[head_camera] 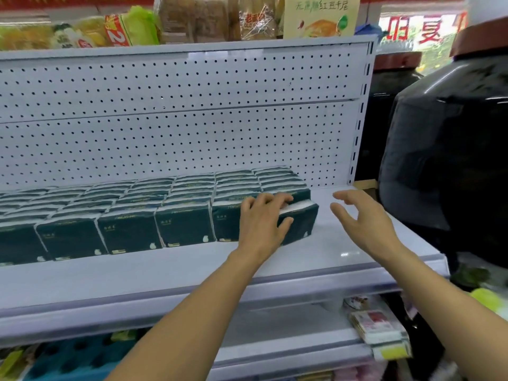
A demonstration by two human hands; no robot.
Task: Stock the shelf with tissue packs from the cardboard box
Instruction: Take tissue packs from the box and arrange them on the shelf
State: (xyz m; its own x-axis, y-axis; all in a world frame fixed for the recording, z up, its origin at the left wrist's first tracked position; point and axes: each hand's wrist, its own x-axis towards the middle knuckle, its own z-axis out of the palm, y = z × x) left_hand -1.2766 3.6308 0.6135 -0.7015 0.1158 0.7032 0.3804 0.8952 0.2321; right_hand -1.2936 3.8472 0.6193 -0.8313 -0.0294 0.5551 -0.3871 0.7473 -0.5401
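Dark green tissue packs (129, 232) stand in several rows along the white shelf (343, 243), filling it from the left edge to past the middle. My left hand (261, 218) grips the front pack at the right end of the rows (302, 224), fingers curled over its top and thumb on its face. My right hand (362, 218) hovers just to the right of that pack above bare shelf, fingers spread and relaxed, holding nothing. The cardboard box is not in view.
A white pegboard back panel (192, 111) rises behind the packs. Large dark jars (450, 160) stand close beside the shelf's right end. Snack bags (132, 28) sit on the shelf above. Boxed goods (376, 325) lie on the lower shelf.
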